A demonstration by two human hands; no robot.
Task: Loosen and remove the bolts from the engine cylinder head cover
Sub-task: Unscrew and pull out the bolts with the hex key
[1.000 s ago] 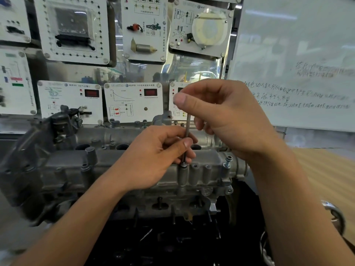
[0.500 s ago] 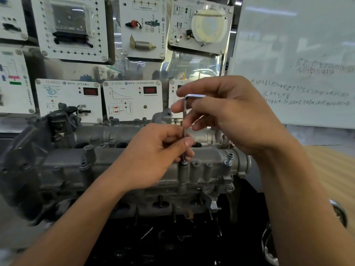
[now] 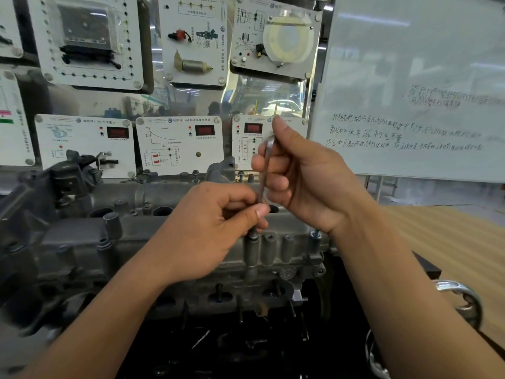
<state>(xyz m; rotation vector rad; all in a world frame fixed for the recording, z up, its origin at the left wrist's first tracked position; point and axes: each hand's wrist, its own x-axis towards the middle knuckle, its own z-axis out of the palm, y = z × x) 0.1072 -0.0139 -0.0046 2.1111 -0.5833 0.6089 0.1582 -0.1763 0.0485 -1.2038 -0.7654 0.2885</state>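
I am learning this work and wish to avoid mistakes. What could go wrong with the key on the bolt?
1. The right hand holds the key only at its top; if it tilts, the tip may slip from the bolt and round it.
2. The bolt sits at the edge of the cover; once free, it could drop into the parts below.

Grey engine cover, silver hex key
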